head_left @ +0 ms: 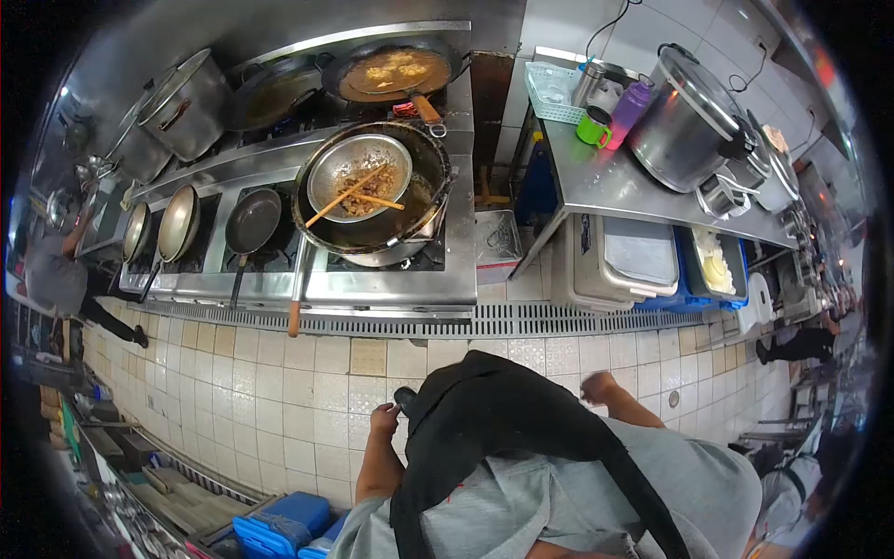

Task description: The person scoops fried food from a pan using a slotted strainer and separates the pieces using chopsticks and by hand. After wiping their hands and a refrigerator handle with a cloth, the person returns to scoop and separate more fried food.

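My left hand [384,419] hangs low over the tiled floor with its fingers curled. Close by it, a dark rounded shape [404,399], perhaps my shoe tip, shows at the edge of my black apron [494,396]; I cannot tell whether they touch. On the other side of the apron, my right hand [599,387] is held out, its fingers loosely closed with nothing seen in them. Ahead on the stove, a metal strainer bowl [346,156] with browned bits and a pair of wooden chopsticks [365,198] rests over a large wok [421,216].
Behind it, another wok [391,74] holds brown liquid with yellow pieces. Several frying pans [252,222] and a stockpot [186,107] are on the left. At right, a steel table [596,186] carries a big cooker [684,121]. A drain grate [521,320] crosses the floor; other people stand at both sides.
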Demonstrator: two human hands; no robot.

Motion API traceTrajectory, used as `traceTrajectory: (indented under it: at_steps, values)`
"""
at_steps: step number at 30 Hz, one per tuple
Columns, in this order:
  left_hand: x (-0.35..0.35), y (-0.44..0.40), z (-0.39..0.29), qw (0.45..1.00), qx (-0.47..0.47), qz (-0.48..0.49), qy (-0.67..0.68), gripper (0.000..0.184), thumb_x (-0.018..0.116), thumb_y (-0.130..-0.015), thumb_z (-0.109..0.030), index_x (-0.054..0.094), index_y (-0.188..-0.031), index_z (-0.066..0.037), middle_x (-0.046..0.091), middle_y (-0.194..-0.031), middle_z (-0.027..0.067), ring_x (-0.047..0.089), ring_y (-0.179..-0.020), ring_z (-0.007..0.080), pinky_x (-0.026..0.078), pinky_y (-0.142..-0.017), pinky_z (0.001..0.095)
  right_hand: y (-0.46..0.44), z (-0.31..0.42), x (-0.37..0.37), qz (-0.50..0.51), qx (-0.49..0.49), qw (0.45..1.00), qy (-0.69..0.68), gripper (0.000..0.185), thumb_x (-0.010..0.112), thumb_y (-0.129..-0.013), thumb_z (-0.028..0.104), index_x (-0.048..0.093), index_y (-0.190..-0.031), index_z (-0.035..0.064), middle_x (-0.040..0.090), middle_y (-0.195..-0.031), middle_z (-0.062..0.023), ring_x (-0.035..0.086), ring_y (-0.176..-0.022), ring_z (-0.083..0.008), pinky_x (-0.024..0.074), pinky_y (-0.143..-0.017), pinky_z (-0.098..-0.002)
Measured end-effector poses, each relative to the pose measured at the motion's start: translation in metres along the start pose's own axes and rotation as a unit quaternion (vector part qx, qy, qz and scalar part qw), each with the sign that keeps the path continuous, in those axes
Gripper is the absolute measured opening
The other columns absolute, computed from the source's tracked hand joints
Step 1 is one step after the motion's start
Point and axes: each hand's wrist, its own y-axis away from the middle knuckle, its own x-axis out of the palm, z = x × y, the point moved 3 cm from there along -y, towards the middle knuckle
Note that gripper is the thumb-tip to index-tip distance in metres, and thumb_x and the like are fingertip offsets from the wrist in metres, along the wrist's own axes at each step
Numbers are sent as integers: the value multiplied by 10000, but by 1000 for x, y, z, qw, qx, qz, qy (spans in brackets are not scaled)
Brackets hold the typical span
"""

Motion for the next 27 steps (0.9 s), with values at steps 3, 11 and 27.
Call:
traceTrajectory:
  at_steps: [3, 11, 27]
  values:
    - [21, -4, 8, 999, -26, -22, 2, 494, 710, -787, -277, 606, -1163, 26, 665, -743, 134, 567, -491, 169, 452, -461, 311, -6, -46, 85, 5, 24, 970, -240, 236, 614, -831, 367, 694, -847, 146, 689, -787, -87, 652, -787, -273, 502, -680, -441]
    - [32, 12, -20, 999, -13, 7, -36, 496, 696, -790, -306, 612, -1164, 9, 669, -788, 163, 601, -559, 191, 480, -515, 341, -5, -62, 33, -33, 298, 703, -644, 273, 643, -874, 270, 639, -878, -3, 629, -725, -101, 495, -498, -182, 407, -428, -341]
    - [-25, -31, -37, 997, 57, -6, -52, 488, 699, -797, -294, 613, -1157, 24, 649, -1099, 212, 636, -998, 316, 506, -843, 360, -90, -46, 35, -21, 146, 881, -450, 154, 594, -860, 179, 640, -870, 32, 622, -700, -96, 583, -538, -190, 459, -449, -346]
